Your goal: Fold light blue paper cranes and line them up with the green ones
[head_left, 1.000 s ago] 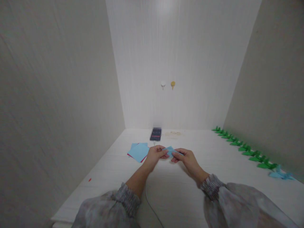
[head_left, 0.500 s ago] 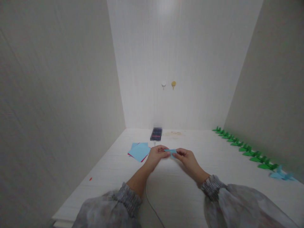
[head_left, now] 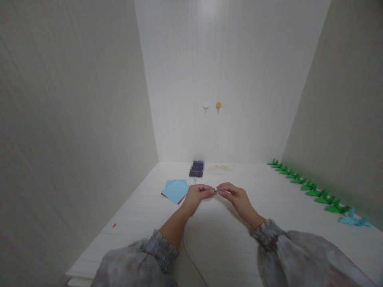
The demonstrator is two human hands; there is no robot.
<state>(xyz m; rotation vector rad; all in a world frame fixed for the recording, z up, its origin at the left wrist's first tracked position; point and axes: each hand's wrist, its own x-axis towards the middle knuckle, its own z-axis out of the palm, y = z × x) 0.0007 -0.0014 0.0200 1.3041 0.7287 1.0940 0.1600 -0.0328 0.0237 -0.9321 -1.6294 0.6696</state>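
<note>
Between my two hands is a small piece of folded blue paper (head_left: 216, 190), seen nearly edge-on and mostly covered by fingers. My left hand (head_left: 198, 195) pinches its left end, thumb below and fingers above. From the other side, my right hand (head_left: 235, 194) pinches the right end the same way. Both hands are just above the white table. Left of my left hand lies a stack of square paper sheets (head_left: 176, 191), light blue on top with red edges showing beneath.
A phone (head_left: 196, 169) leans at the back, with a white cable (head_left: 189, 255) running toward me. Along the right wall stands a row of green folded paper cranes (head_left: 311, 189), ending in a blue one (head_left: 354, 218). A small red scrap (head_left: 114, 225) lies at left.
The blue paper has turned from showing a wider face to a thin edge. My right fingers have shifted slightly left, closer to my left fingertips.
</note>
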